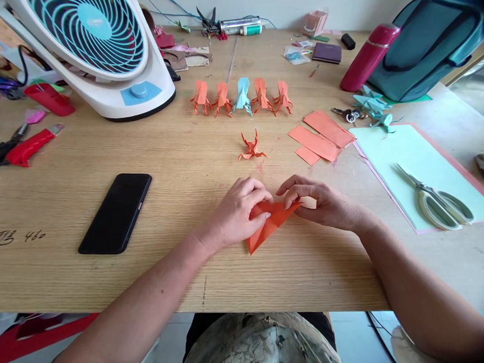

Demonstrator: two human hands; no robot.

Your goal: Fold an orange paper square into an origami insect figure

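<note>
A folded orange paper piece [267, 228] lies on the wooden table [186, 162] near its front edge. My left hand [237, 212] presses on the paper's left part, fingers curled and pinching its top edge. My right hand [324, 202] pinches the paper's right corner with curled fingers. Just beyond my hands sits a small finished orange origami creature [251, 148]. Farther back a row of folded figures [241, 97] stands, several orange and one light blue.
A black phone [116, 212] lies at left. Orange paper strips [320, 136] lie right of centre. Scissors [435, 196] rest on a pale green sheet [387, 155]. A white and teal fan [98, 49], red cutter [28, 146], red bottle [368, 55] and teal bag [431, 42] ring the back.
</note>
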